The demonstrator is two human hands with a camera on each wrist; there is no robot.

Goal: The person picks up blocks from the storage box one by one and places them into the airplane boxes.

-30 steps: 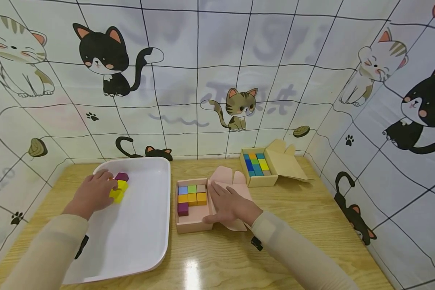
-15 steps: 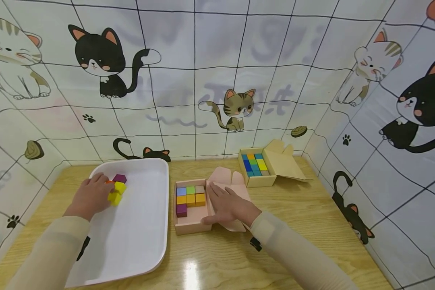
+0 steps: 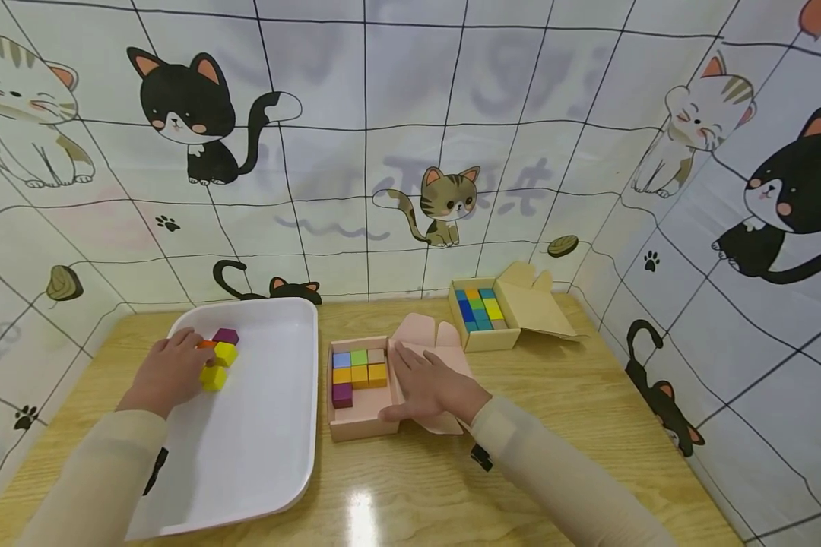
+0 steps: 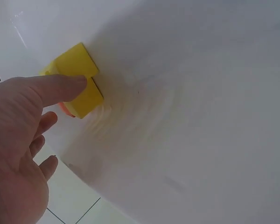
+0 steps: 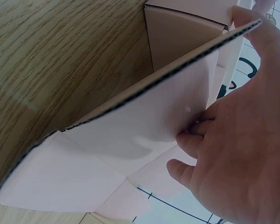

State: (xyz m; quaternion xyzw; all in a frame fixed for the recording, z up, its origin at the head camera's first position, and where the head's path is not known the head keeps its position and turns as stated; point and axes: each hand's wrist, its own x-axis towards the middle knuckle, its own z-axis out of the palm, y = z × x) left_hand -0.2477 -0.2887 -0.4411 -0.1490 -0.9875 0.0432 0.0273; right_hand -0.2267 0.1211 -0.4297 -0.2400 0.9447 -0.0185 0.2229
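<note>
In the head view my left hand [image 3: 167,372] is over the left part of a white tray [image 3: 267,441], fingers bent down among coloured blocks. The left wrist view shows its thumb across two yellow blocks [image 4: 77,60], with an orange block [image 4: 66,109] partly hidden behind them; I cannot tell whether it pinches one. A purple block [image 3: 226,336] sits just beyond. My right hand [image 3: 434,384] rests with extended fingers on the folded-out lid [image 3: 458,361] of a pink cardboard box [image 3: 362,429]. Inside are purple, orange, blue, green and tan blocks in rows.
Behind and to the right stands a pale yellow box [image 3: 496,342], its lid [image 3: 540,308] folded out to the right, packed with coloured blocks. Everything is on a wooden table [image 3: 554,410]. A cat-print cloth [image 3: 342,152] rises around its back and sides.
The near yellow block has shifted slightly toward me and apart from the other yellow one. The orange block now shows by my left fingertips. My right hand stays on the lid.
</note>
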